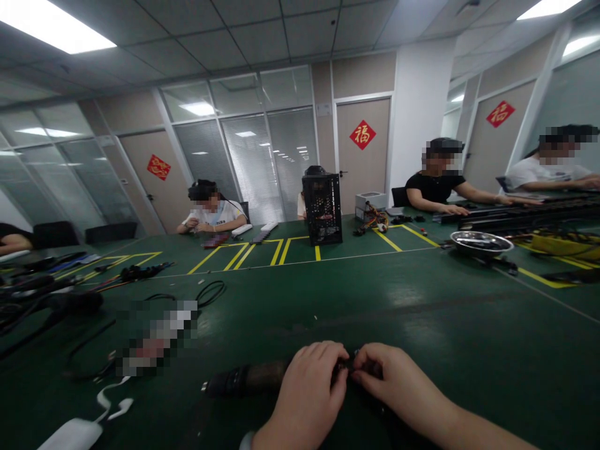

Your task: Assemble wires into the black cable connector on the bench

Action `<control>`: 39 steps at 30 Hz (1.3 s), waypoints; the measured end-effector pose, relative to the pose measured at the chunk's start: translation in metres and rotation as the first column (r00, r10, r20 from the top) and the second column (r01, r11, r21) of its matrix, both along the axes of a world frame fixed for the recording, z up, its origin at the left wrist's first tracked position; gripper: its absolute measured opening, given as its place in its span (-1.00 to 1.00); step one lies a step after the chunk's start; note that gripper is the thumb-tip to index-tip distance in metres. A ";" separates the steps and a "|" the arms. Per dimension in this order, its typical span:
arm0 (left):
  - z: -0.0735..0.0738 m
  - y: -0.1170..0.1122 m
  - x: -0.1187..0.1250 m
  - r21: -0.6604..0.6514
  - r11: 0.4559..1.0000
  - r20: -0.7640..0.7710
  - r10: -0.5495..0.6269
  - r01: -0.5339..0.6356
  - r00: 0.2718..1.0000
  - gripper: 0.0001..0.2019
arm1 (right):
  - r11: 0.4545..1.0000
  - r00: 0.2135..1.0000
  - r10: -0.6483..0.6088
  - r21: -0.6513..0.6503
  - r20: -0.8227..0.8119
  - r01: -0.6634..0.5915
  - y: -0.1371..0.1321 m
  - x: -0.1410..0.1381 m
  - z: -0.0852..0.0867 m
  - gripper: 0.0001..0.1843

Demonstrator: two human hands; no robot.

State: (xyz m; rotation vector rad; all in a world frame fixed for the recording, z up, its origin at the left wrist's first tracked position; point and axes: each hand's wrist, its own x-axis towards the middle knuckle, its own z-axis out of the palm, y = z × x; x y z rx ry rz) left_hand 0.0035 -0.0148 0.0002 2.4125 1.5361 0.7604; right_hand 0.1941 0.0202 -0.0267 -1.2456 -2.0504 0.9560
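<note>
My left hand (307, 387) and my right hand (391, 384) meet at the near edge of the green table (375, 300). Both have their fingers curled and pinched together on a small dark part (347, 364) between the fingertips. I cannot make out what that part is. A dark, cylinder-shaped tool or cable bundle (244, 379) lies flat just left of my left hand, touching it or passing under it.
Black cables (209, 292) and dark gear lie at the left, a white object (70, 434) at the near left corner. A black computer case (322, 209) stands mid-table, a metal bowl (480, 242) at the right. Other people sit along the far and right sides.
</note>
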 end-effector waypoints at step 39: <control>0.000 0.002 0.000 0.021 0.999 -0.045 -0.039 0.040 0.998 -0.80 | 0.998 0.999 -0.045 0.044 0.020 0.044 -0.003 -0.003 0.008 -0.91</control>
